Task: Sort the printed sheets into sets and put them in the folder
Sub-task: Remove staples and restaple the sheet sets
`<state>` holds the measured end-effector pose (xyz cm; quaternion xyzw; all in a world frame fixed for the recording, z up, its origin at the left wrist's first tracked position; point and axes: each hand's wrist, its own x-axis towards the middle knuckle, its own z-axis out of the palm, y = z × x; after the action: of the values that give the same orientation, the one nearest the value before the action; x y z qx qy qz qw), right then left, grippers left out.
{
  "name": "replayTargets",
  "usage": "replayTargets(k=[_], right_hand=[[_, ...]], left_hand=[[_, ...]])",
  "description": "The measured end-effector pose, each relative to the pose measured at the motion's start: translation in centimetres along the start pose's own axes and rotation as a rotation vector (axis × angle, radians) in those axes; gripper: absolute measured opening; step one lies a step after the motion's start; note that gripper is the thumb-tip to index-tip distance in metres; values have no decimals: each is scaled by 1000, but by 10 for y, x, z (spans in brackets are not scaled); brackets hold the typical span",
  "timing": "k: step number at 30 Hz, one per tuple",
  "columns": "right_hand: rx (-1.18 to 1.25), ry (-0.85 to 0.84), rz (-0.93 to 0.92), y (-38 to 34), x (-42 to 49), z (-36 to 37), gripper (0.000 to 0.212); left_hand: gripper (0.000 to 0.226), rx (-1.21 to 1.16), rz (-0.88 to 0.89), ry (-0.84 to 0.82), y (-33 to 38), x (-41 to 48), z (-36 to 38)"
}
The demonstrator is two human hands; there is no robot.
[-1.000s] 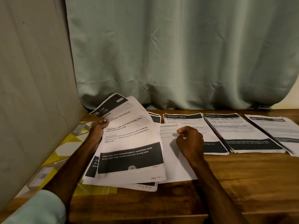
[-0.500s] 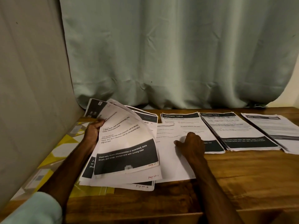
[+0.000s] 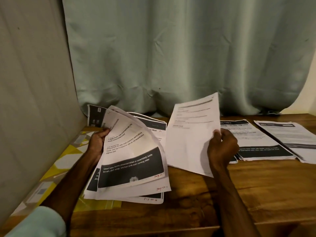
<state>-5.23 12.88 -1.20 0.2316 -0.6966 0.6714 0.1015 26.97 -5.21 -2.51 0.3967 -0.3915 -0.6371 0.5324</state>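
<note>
A pale green sleeve (image 3: 39,223) is closest, cut off at the bottom left corner. The desk (image 3: 256,194) is brown wood with dark grain. Its front edge runs along the bottom.

On the left side of the desk lies the folder (image 3: 65,156). It is flat and shiny, with yellow and white triangles. Much of it is hidden under an arm and paper.

The left grip (image 3: 98,144), a bare hand, is closed round the left edge of a fan of sheets (image 3: 133,151). The fan's low end rests on the desk and the folder, and its top ends curl up. The top page is white with a black band and white words about a baby bottle. Red pen marks sit in the low corners. The pages under it show only their edges.

The right grip (image 3: 222,147), also bare, pinches the right edge of one sheet (image 3: 189,137). This sheet is held up off the desk, tilted, between the fan and the piles. Its print is too blurred to read.

Past that hand, two piles lie flat on the desk, side by side. The middle pile (image 3: 259,142) has black bands at top and bottom, and the hand hides its left side. The end pile (image 3: 294,139) is cut off at the right edge.

Behind the desk hangs a pale green curtain (image 3: 171,57), soft and full of folds. A grey panel (image 3: 34,82) stands along the left. A bit of cream wall (image 3: 307,96) shows at far right.
</note>
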Motion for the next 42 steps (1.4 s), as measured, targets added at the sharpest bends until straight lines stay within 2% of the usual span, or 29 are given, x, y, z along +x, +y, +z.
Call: replayTargets(k=[3, 5, 8, 11, 13, 16, 23, 28, 32, 36, 39, 42], right_hand=[[199, 59, 151, 3, 8, -2, 27], [303, -22, 266, 7, 9, -1, 32], [358, -123, 371, 10, 7, 0, 27], [322, 2, 351, 12, 12, 1, 27], [367, 77, 411, 14, 16, 1, 28], [443, 130, 518, 19, 20, 3, 29], [568, 225, 556, 13, 21, 3, 34], [599, 105, 476, 4, 9, 11, 34], [525, -35, 289, -8, -12, 21, 33], [421, -202, 126, -18, -33, 27, 32], [404, -388, 123, -21, -43, 31, 32], [458, -593, 202, -22, -52, 34, 26]], left_hand=[[24, -7, -31, -9, 1, -3, 1], [31, -2, -28, -4, 2, -3, 0], [29, -10, -37, 9, 2, -4, -2], [24, -20, -55, 10, 4, -5, -1], [23, -22, -52, 6, 3, -4, -2], [22, -2, -28, 8, 3, -4, -3], [21, 15, -35, 14, 3, -4, -3], [42, 33, -49, 32, 2, 3, -12], [23, 51, -33, 12, 5, -10, 0], [23, 47, -20, 8, 5, -8, 2], [22, 39, -31, -3, 3, -5, 0], [24, 57, -38, -3, 2, -6, 3]])
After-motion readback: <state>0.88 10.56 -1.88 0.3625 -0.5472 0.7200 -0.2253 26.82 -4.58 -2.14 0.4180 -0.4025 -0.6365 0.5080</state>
